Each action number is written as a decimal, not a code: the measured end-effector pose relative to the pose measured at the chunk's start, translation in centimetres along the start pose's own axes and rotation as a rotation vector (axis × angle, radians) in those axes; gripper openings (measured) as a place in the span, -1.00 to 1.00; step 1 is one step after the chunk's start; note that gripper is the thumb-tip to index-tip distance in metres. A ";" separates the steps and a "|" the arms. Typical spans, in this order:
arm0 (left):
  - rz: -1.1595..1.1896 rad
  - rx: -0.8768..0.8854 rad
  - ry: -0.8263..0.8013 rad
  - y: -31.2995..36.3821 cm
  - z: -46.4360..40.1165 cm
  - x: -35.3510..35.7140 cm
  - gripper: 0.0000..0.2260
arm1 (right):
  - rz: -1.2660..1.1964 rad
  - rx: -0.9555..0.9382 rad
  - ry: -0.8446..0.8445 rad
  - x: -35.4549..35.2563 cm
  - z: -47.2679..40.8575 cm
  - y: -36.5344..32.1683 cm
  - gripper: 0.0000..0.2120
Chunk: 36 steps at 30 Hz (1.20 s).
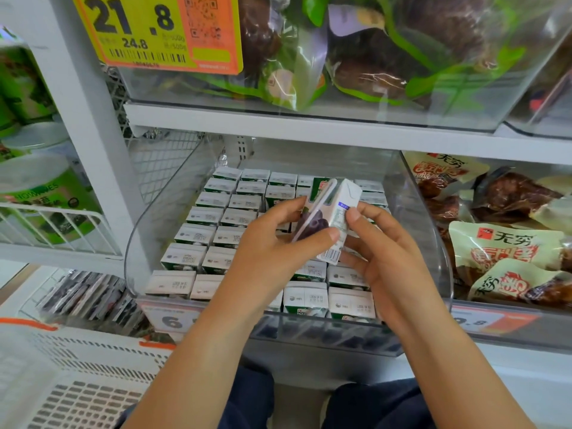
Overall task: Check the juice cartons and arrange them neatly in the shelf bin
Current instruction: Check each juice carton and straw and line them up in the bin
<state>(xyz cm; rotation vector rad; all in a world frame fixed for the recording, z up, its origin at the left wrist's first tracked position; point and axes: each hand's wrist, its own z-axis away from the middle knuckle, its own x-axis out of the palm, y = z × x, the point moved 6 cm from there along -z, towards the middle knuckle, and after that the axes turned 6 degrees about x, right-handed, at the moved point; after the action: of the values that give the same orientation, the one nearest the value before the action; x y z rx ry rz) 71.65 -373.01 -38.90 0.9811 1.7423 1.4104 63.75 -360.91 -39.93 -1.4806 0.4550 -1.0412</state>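
A single juice carton [329, 218] is held tilted above the clear shelf bin [136, 243], gripped from both sides. It is pinched by the left hand [272, 252], with the thumb laid across its lower front and the fingers curled behind, while the right hand [380, 252] is closed on its white side edge, the thumb pressed near the printed label. A straw [312, 209] in its wrapper is seen slanting across the carton's purple front.

Below the hands the bin is filled with rows of upright cartons [213, 224], their white tops turned up — the middle rows are hidden by the hands and forearms.

The bin is flanked by other stock. Sealed snack packets [507, 239] are piled in the bin just to the right, green cans [40, 193] are kept behind a wire rail on the left, and bagged goods [365, 51] are stored on the shelf above, beside a yellow price tag [136, 29]. A white perforated basket [77, 373] is seen at lower left — near the person's knees.
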 end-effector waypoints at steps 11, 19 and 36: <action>0.228 -0.173 -0.112 -0.8 -0.1 0.5 -0.83 | -0.039 0.034 -0.067 0.6 -0.1 0.1 -0.47; 0.016 0.008 -0.110 0.1 0.2 1.2 -0.76 | 0.059 -0.031 0.013 0.1 -0.1 -0.1 -0.67; -0.276 0.301 0.120 1.5 0.6 0.6 -0.44 | 0.248 -0.384 0.021 0.5 0.6 -2.1 -0.65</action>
<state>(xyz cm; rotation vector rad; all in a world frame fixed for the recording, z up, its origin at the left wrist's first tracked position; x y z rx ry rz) 72.15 -372.03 -37.54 0.7802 2.1313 1.0703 63.85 -360.49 -37.74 -1.6969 0.8679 -0.8009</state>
